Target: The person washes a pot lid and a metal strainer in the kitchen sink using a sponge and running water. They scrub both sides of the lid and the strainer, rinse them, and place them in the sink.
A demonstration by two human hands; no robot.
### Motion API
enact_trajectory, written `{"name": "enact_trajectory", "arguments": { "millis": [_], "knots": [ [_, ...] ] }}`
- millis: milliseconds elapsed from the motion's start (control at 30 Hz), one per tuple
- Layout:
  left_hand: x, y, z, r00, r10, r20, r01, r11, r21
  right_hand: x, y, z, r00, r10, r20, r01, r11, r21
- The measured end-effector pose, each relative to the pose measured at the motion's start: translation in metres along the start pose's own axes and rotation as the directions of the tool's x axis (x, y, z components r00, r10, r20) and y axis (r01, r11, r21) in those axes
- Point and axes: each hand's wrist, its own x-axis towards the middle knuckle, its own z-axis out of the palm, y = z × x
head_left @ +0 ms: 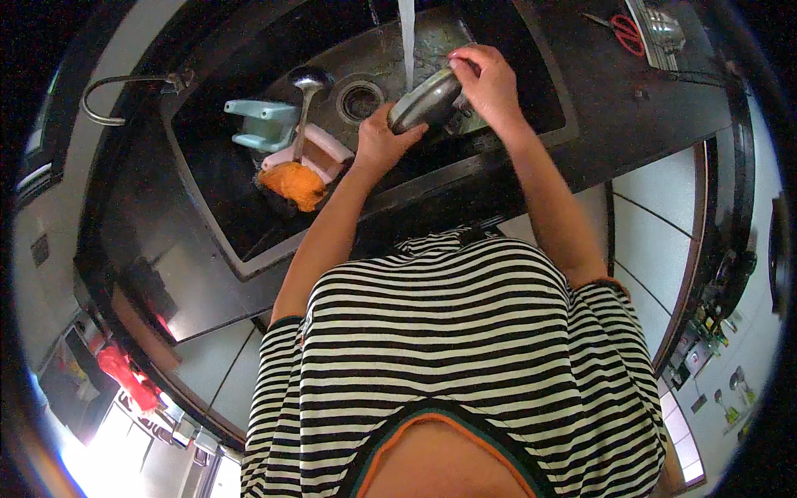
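one dark sink (556, 83) lies ahead; both bent arms (548, 178) reach in from the near side. over it, beside falling water (408, 41), the left hand (382, 143) clasps the left end of a tilted metal dish (425, 101); the right hand (490, 79) pinches its far right edge.

This is a kitchen, shown by its sink (440, 178), ladle (310, 79), dark counter (623, 133) and pale cabinets (664, 187).

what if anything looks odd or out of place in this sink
Nothing looks spilled or damaged. The left side of the sink looks slightly jumbled: the ladle lies across the pink piece, its handle ending by the orange wad. The metal dish is tilted, but the left hand holds it.
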Motion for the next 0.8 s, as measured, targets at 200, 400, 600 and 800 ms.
{"name": "enact_trajectory", "arguments": {
  "millis": [200,400,600,800],
  "knots": [
    [-0.004,0.007,0.002,1.0,0.029,0.003,-0.029,0.999,-0.026,-0.014,-0.017,-0.006,0.998,-0.048,-0.041,0.051,0.996,0.076],
    [0.005,-0.005,0.01,0.993,0.09,-0.075,-0.09,0.996,0.006,-0.008,-0.022,0.002,0.997,-0.068,-0.046,0.067,0.998,-0.021],
    [0.005,-0.015,0.006,0.998,0.034,-0.049,-0.03,0.996,0.087,-0.033,-0.059,0.018,0.947,-0.298,0.124,0.313,0.941,-0.131],
    [0.001,-0.001,0.002,0.999,-0.003,-0.04,0.003,1.0,-0.01,0.003,-0.033,0.006,0.977,-0.203,0.068,0.214,0.936,-0.28]
  ]
}}
